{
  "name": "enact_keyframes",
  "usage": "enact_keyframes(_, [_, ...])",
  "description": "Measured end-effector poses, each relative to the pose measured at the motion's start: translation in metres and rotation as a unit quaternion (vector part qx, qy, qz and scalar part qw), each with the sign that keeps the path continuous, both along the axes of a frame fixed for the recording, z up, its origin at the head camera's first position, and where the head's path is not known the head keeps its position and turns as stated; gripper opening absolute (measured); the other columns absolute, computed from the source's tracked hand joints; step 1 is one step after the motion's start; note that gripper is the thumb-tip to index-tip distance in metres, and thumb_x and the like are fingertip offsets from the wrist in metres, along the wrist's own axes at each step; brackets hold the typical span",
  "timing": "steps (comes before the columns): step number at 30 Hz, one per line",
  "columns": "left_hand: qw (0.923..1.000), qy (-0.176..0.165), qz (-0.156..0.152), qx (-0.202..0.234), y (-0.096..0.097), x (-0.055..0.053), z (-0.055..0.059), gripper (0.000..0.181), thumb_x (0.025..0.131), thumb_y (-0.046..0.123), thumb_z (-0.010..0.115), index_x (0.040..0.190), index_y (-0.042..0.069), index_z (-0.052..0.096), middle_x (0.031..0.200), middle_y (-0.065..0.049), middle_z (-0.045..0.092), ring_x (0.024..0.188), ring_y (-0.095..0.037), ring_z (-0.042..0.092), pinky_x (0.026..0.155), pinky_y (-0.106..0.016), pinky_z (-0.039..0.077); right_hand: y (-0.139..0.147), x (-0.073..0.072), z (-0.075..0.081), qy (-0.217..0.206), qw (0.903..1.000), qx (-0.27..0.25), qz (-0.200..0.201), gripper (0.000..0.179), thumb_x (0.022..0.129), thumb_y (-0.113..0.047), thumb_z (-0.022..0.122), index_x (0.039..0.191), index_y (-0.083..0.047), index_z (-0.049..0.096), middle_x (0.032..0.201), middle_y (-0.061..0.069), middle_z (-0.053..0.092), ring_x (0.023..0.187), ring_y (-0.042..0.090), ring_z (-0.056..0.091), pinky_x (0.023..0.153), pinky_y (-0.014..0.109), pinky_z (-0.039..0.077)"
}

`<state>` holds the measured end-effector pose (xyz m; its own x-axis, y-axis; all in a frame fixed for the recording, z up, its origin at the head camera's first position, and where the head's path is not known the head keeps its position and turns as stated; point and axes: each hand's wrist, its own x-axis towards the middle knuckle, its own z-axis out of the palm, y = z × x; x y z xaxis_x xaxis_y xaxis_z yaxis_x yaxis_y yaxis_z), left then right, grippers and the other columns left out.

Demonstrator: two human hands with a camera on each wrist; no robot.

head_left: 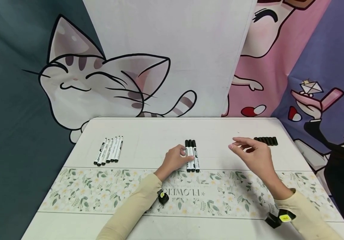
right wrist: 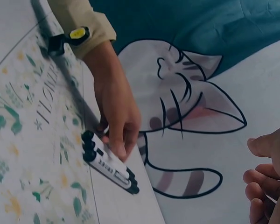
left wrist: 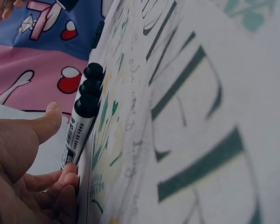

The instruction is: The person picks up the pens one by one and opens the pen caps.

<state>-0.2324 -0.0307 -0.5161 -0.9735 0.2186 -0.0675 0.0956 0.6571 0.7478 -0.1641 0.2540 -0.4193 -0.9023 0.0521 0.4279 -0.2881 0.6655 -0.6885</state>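
The word FLOWER (head_left: 181, 192), beside an asterisk, stands on the tablecloth's floral band (head_left: 100, 191) at six o'clock in the head view. Print on the markers (head_left: 192, 163), five o'clock, is too small to read.

- Bright, soft light is washing over the white tabletop (head_left: 154, 140) in the head view!
- A faint, soft-edged shadow (head_left: 257, 213) is lying beside the right sleeve (head_left: 306, 213).
- Over left, the teal curtain (head_left: 10, 133) is looking dimmer.
- Fine print on the markers (head_left: 191, 151) is blurring past reading.
- Both wrist views are running darker, greyer.
- Big lettering (left wrist: 200, 164) is looming soft up close.
- Right wrist view: the tabletop's corner line is bowing.
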Motion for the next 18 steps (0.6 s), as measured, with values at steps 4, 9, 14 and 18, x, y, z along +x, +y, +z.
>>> enact_keyframes(4, [0.9999,0.005,0.002,-0.013,0.001,0.001,0.001,0.064,0.089,0.046,0.079,0.134,0.005,0.062,0.108,-0.006,0.070,0.091,-0.023,0.066,0.081,-0.041,0.054,-0.012,0.001,-0.002,-0.005,0.9999,-0.001,0.013,0.028,0.089,-0.023,0.082,0.115,-0.013,0.079,0.092,0.003,0.077,0.081,-0.004,0.062,0.072,0.012,0.047])
enact_keyframes(9, [0.9997,0.014,-0.001,-0.022,0.000,0.002,0.000,0.062,0.090,0.043,0.078,0.134,0.004,0.061,0.105,-0.005,0.069,0.090,-0.023,0.065,0.081,-0.041,0.053,-0.021,0.000,-0.006,-0.007,0.9997,-0.004,0.024,0.027,0.089,-0.022,0.083,0.114,-0.012,0.079,0.090,0.002,0.077,0.080,-0.002,0.062,0.071,0.012,0.047])
enact_keyframes(14, [0.9995,0.013,-0.003,-0.027,-0.001,0.002,0.002,0.057,0.092,0.040,0.077,0.133,0.004,0.062,0.100,-0.005,0.070,0.084,-0.021,0.064,0.078,-0.041,0.053,-0.025,-0.001,-0.012,-0.011,0.9993,-0.006,0.035,0.026,0.089,-0.020,0.082,0.114,-0.013,0.079,0.090,0.001,0.077,0.080,0.001,0.063,0.071,0.012,0.048])
enact_keyframes(18, [0.9990,0.012,-0.002,-0.042,0.000,0.001,0.004,0.053,0.094,0.037,0.075,0.134,0.004,0.063,0.088,-0.001,0.069,0.072,-0.015,0.061,0.071,-0.035,0.052,-0.029,-0.004,-0.016,-0.021,0.9992,0.000,0.034,0.027,0.089,-0.023,0.082,0.114,-0.014,0.079,0.090,0.000,0.077,0.081,0.003,0.063,0.071,0.012,0.048])
